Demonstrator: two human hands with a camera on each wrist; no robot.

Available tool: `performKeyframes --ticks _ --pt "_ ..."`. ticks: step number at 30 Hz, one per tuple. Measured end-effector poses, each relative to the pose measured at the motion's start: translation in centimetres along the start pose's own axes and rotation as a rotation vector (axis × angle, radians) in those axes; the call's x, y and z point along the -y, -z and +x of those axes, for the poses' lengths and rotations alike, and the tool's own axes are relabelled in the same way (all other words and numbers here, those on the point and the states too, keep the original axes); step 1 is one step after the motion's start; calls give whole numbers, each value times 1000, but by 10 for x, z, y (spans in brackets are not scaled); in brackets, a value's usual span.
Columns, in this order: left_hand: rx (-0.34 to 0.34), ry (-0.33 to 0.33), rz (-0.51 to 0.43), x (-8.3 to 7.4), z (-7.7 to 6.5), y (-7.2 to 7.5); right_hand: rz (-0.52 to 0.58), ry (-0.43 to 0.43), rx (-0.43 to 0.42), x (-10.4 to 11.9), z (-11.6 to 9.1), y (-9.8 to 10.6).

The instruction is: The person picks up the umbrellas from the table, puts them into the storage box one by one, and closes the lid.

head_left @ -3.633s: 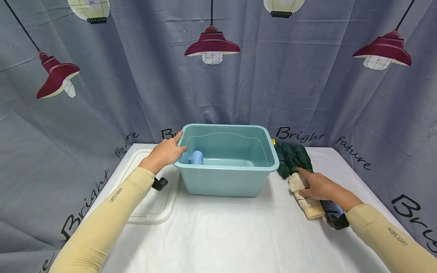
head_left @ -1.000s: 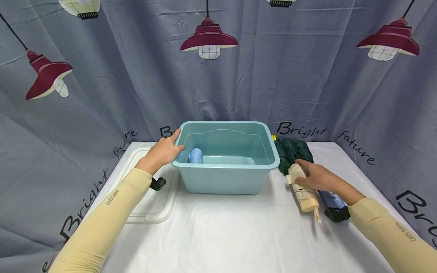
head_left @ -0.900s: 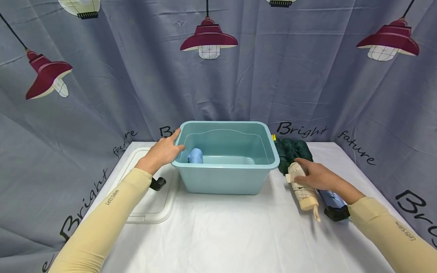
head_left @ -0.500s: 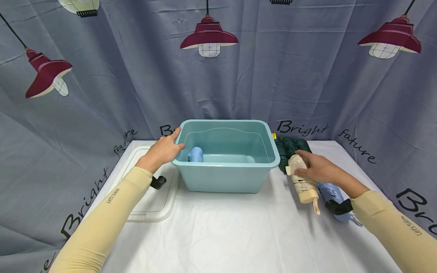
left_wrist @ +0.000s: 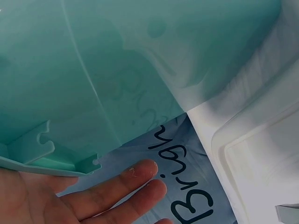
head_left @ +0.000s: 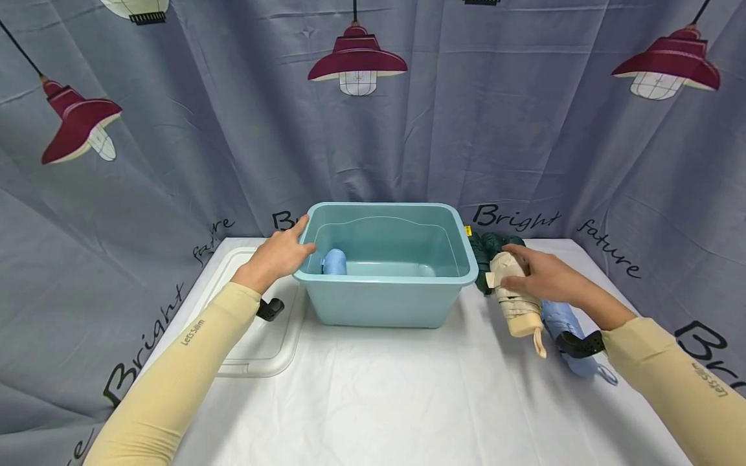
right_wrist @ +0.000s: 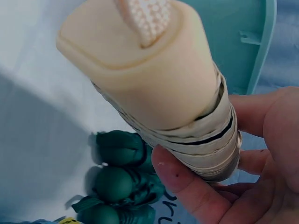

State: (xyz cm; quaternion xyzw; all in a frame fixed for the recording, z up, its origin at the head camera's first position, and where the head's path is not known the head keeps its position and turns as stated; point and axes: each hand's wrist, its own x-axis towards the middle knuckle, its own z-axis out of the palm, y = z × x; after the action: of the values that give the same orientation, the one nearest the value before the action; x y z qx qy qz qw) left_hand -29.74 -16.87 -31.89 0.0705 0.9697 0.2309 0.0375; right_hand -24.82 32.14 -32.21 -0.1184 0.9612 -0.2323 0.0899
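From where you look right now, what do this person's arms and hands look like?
Both arms wear pale yellow, close-fitting sleeves that end at the wrists, each with small dark lettering, apparently "Let's Slim". A black, device-like piece sits under each wrist. The left hand and right hand are ungloved; no cables show.

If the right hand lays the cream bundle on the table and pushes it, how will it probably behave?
The cream bundle would probably roll, given its rounded body, though the small flap may slow it. It seems stiff: held near its far end by the right hand, it shows no sag. Its hanging loop looks floppy and might trail.
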Motion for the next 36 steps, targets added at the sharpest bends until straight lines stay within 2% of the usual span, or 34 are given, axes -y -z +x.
performKeyframes --ticks 19,27,36 --pt "11 4 16 -1 1 1 -61 7 -35 26 5 46" --pt "28 25 5 0 0 0 -69 19 -51 45 13 59" --pt "18 19 -3 0 0 0 -77 16 -51 66 27 72"
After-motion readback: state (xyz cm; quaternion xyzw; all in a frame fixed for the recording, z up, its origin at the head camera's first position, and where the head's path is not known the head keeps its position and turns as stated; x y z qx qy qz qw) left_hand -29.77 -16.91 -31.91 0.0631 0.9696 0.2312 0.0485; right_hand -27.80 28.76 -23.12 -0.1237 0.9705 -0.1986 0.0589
